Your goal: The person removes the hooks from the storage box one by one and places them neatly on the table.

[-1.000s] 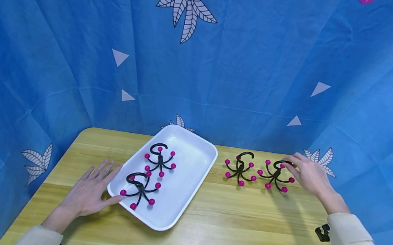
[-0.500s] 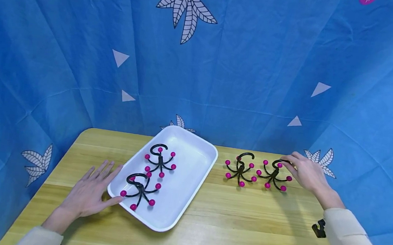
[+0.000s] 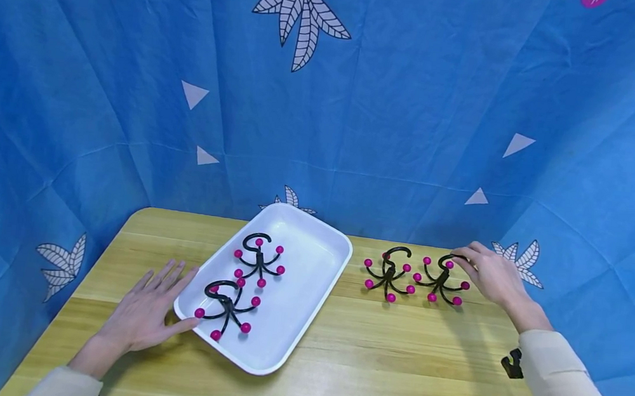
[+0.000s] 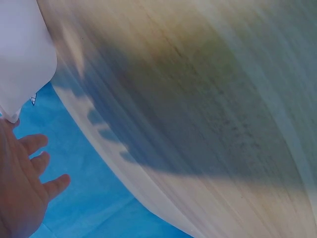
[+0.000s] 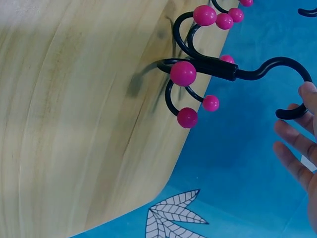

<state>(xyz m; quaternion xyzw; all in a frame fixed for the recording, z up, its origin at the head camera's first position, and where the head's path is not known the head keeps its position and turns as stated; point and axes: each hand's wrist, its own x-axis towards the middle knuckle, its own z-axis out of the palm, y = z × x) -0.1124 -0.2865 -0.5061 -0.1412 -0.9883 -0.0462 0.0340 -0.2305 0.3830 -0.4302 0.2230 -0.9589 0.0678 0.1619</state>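
Note:
My right hand (image 3: 493,280) pinches the top hook of a black multi-arm hanging hook (image 3: 442,277) with pink ball tips. In the right wrist view, thumb and fingers hold its curved end while the hanging hook's (image 5: 215,68) arms point toward the table; whether they touch it I cannot tell. A matching hanging hook (image 3: 390,272) stands just left of it. My left hand (image 3: 140,311) lies spread at the white tray's (image 3: 306,254) left edge, thumb on the rim. Inside the tray are two more such hanging hooks, one farther back (image 3: 259,260), one nearer (image 3: 228,306).
The wooden table (image 3: 392,371) ends at a blue curtain (image 3: 392,135) with leaf prints close behind the hooks. The tray sits angled on the table's left half, with bare tray floor along its right side.
My right hand has shifted a little to the left and back, taking the pinched hanging hook closer to its neighbour. The left hand and the tray keep their places.

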